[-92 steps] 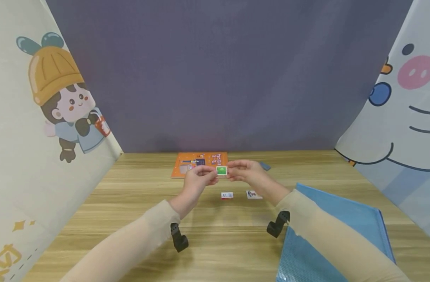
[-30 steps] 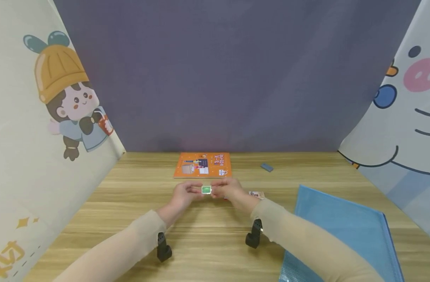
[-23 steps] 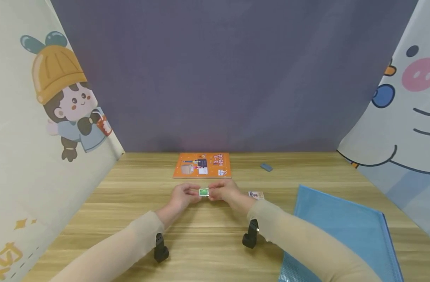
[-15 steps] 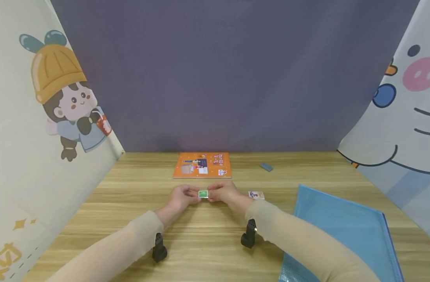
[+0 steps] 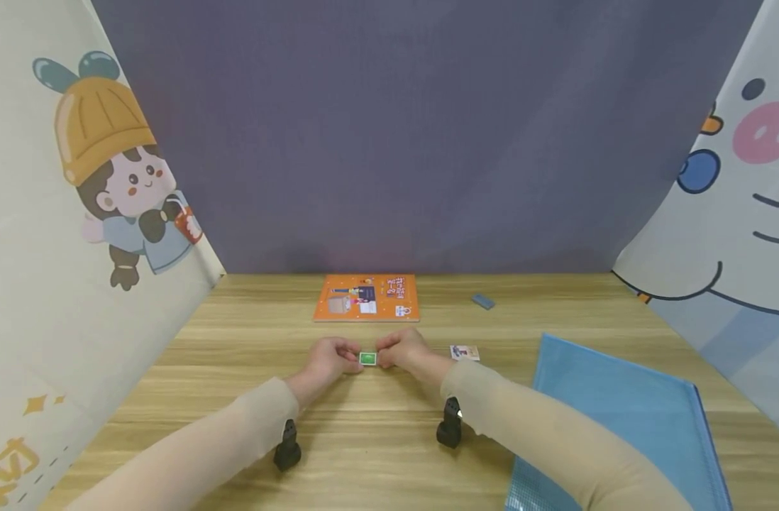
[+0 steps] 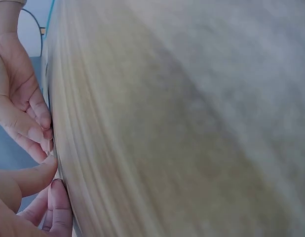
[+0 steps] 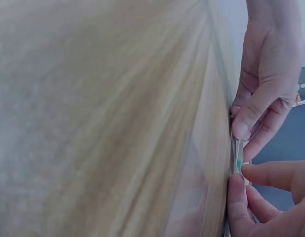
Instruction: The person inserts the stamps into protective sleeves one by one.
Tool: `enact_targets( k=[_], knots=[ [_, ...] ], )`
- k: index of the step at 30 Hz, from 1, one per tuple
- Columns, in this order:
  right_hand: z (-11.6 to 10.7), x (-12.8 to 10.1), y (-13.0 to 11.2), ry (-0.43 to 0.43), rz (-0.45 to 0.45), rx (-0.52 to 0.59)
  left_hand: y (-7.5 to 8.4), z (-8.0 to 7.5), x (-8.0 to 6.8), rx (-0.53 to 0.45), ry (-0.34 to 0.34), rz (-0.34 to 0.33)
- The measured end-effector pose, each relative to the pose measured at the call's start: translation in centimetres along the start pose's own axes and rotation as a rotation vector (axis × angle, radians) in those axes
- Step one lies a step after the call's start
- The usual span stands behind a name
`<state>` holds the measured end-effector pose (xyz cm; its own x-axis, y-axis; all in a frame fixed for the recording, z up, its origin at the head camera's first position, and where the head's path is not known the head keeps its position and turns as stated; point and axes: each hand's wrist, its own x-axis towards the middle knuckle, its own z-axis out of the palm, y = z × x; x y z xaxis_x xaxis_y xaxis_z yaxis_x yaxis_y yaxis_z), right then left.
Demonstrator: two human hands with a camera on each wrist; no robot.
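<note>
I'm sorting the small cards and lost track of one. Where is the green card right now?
In the head view the green card is pinched between the left hand and right hand low over the wooden table, just in front of the orange book.

The green card [image 5: 367, 358] is too small to read — both hands cover its ends. The print on the orange book [image 5: 367, 298] and the little card [image 5: 464, 352] is too tiny too. The blue folder [image 5: 619, 426] runs off the bottom edge. Both wrist views show the table [image 6: 192, 123] blurred.
</note>
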<state>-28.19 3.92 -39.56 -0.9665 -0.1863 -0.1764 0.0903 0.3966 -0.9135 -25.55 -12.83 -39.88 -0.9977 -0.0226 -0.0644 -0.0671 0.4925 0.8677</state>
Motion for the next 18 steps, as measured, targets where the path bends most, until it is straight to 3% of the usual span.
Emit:
enact_targets(
  k=[18],
  knots=[
    [0.56, -0.33, -0.39, 0.052, -0.033, -0.171, -0.03, 0.13, 0.12, 0.11, 0.018, 0.028]
  ],
)
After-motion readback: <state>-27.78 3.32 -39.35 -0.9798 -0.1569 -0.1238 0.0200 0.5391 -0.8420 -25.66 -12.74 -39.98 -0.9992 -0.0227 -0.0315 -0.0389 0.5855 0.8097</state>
